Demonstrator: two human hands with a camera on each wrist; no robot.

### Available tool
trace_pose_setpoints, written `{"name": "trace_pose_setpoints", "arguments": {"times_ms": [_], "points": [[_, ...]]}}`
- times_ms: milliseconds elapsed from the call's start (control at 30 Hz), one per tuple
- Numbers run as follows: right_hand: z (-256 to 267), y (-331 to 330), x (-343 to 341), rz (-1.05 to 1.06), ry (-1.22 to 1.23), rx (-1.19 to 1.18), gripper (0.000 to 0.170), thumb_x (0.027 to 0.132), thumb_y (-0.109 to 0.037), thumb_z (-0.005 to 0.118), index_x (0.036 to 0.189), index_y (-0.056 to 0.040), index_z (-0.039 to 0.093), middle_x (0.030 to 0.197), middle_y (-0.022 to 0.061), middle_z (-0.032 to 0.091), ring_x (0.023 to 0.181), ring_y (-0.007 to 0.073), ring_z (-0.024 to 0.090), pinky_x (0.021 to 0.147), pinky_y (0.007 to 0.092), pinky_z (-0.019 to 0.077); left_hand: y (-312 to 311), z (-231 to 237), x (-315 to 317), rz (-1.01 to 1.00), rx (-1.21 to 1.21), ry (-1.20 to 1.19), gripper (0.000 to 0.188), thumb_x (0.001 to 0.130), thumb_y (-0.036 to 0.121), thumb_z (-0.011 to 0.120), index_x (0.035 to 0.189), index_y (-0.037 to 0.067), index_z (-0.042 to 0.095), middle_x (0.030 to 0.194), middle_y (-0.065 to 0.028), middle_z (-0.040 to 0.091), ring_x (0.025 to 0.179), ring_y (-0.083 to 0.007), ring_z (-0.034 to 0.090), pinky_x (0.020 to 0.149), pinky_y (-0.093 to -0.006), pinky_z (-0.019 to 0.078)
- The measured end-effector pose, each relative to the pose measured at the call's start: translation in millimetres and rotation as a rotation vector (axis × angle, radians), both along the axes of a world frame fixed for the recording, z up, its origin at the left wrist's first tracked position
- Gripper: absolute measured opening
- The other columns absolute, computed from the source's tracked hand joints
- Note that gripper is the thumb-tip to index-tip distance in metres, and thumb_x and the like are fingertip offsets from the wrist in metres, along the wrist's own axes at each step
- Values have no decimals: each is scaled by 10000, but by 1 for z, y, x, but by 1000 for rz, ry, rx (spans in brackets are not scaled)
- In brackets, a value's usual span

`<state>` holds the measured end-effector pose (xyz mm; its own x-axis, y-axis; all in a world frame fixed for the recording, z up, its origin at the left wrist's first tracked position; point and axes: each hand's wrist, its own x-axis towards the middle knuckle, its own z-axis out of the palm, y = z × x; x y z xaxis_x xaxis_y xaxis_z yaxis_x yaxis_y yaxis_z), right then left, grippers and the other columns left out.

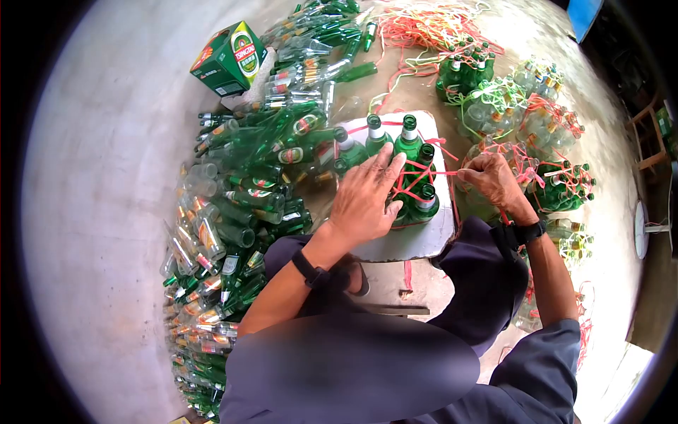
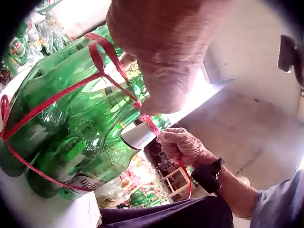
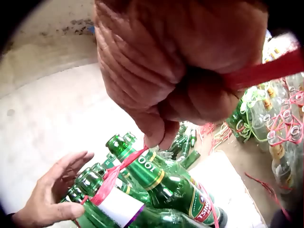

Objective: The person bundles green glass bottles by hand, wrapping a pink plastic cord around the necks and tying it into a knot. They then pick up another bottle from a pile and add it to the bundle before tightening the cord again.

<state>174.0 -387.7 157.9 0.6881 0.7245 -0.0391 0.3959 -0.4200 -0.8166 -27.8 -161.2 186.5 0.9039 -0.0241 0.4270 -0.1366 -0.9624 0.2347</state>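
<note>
A cluster of green glass beer bottles stands upright on a white board, tied around with red plastic strap. My left hand lies against the bottle necks, fingers extended and thumb apart; in the right wrist view that hand is beside the necks. To the right of the bottles my right hand pinches the strap between thumb and fingers. A stretch of strap runs taut from that pinch to the necks. More strap trails from the same hand.
Loose bottles are heaped on the left. Tied bottle bundles stand on the right. A tangle of red and yellow strap lies at the back, with a green Tsingtao carton at back left. My knees flank the board.
</note>
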Motion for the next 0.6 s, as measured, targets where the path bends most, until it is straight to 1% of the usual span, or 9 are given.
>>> {"name": "trace_pose_setpoints", "arguments": {"times_ms": [100, 167, 233, 300, 367, 467, 500, 567, 600], "points": [[8, 2, -9, -4, 6, 40, 279, 858, -195, 673, 773, 71, 677, 574, 40, 538, 573, 87, 487, 535, 317, 427, 6, -4, -9, 25, -158, 7, 806, 752, 210, 786, 1459, 34, 441, 1431, -230, 517, 1198, -385, 592, 1028, -448, 446], [10, -1, -9, -6, 85, -55, 287, 861, -196, 675, 773, 76, 673, 581, 27, 527, 573, 83, 475, 530, 319, 422, 9, 0, -10, 11, -178, 19, 802, 777, 239, 779, 1460, 13, 425, 1383, -242, 557, 1221, -389, 580, 1028, -450, 445], [19, 2, -13, 7, 126, -56, 293, 864, -195, 673, 777, 84, 664, 584, 39, 507, 574, 90, 472, 530, 327, 417, 12, 7, -10, 40, -303, 152, 790, 786, 261, 769, 1454, 11, 429, 1367, -245, 570, 1222, -374, 587, 1032, -441, 449], [24, 5, -13, 80, 97, -134, 300, 871, -195, 665, 780, 90, 648, 584, 41, 492, 577, 101, 469, 540, 333, 419, 18, 9, -10, 77, -275, 270, 773, 804, 288, 759, 1440, -5, 431, 1328, -246, 597, 1197, -372, 605, 1011, -441, 470], [16, 9, -14, 98, 47, -106, 316, 879, -205, 658, 774, 91, 625, 571, 88, 452, 574, 112, 461, 547, 349, 418, 21, 1, -8, 193, -476, 463, 762, 811, 284, 757, 1429, -18, 430, 1258, -227, 641, 1151, -369, 628, 985, -456, 487], [14, 21, -21, 221, -58, -136, 330, 890, -201, 641, 745, 89, 582, 595, 198, 426, 526, 210, 473, 558, 393, 431, 15, 12, -3, 239, -543, 520, 758, 827, 285, 753, 1418, -53, 419, 1174, -218, 680, 1096, -334, 666, 948, -424, 513], [7, 25, -23, 220, -59, -143, 330, 890, -201, 641, 745, 89, 582, 595, 198, 426, 526, 210, 473, 558, 393, 431, 17, 5, 1, 236, -550, 519, 758, 827, 285, 753, 1418, -53, 419, 1174, -218, 680, 1096, -334, 666, 948, -424, 513], [-7, 33, -26, 268, -106, -21, 325, 904, -184, 621, 737, 91, 572, 588, 192, 437, 520, 242, 436, 558, 403, 435, 27, -10, 12, 149, -902, 375, 752, 842, 291, 747, 1406, -82, 418, 1089, -204, 703, 1052, -279, 682, 926, -370, 523], [-12, 36, -28, 265, -195, 22, 304, 908, -158, 612, 736, 90, 573, 578, 196, 436, 510, 224, 412, 546, 405, 432, 27, 3, 11, 172, -989, 397, 724, 851, 285, 746, 1380, -104, 441, 1057, -209, 699, 1025, -241, 678, 897, -331, 528]]}}
